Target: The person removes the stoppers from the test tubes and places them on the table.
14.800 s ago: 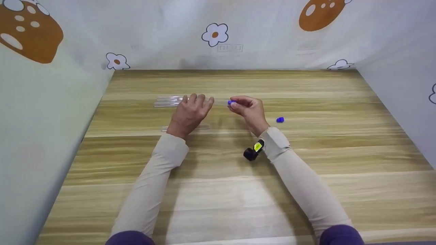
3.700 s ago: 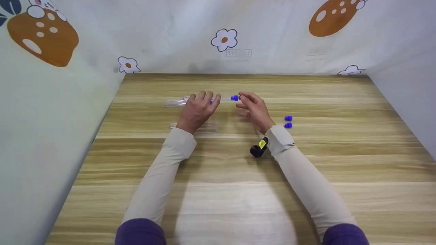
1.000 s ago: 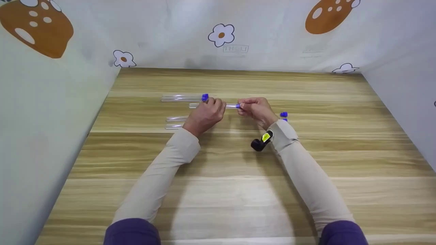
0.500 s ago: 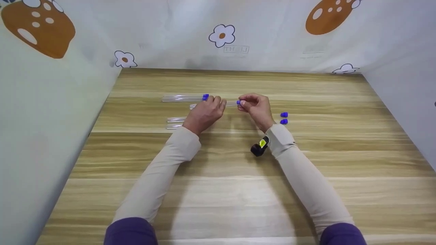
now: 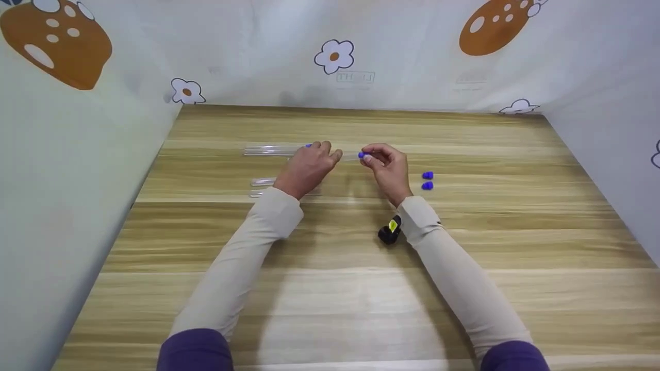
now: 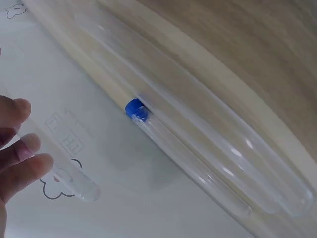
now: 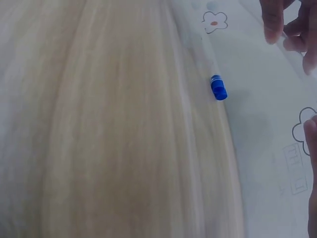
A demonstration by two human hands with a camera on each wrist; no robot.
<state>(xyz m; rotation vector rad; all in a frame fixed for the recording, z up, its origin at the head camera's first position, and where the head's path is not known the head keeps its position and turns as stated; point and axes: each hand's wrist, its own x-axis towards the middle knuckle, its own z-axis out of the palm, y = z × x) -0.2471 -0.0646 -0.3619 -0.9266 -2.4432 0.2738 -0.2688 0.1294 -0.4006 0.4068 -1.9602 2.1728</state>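
In the head view my left hand point(image 5: 309, 166) holds a clear tube point(image 5: 350, 157) between thumb and fingers; its rounded end shows past the fingers in the left wrist view. At the tube's right end, my right hand point(image 5: 389, 170) pinches a blue cap point(image 5: 362, 154); how deep the cap sits cannot be told. Behind the left hand lie capped clear tubes point(image 5: 268, 150), partly covered by it. One blue cap on a lying tube shows in the left wrist view point(image 6: 136, 109). Two more clear tubes point(image 5: 262, 182) lie nearer, partly under the left wrist.
Two loose blue caps point(image 5: 427, 180) lie on the wooden table point(image 5: 350, 309) right of my right hand. A black device point(image 5: 390, 231) is attached at the right wrist. Patterned white sheets point(image 5: 258, 56) stand behind the table and at both sides.
Since about a second ago, the left fingers have lifted slightly and cover more of the back tubes' caps. The right hand has shifted a little and still pinches the cap at the tube's end.
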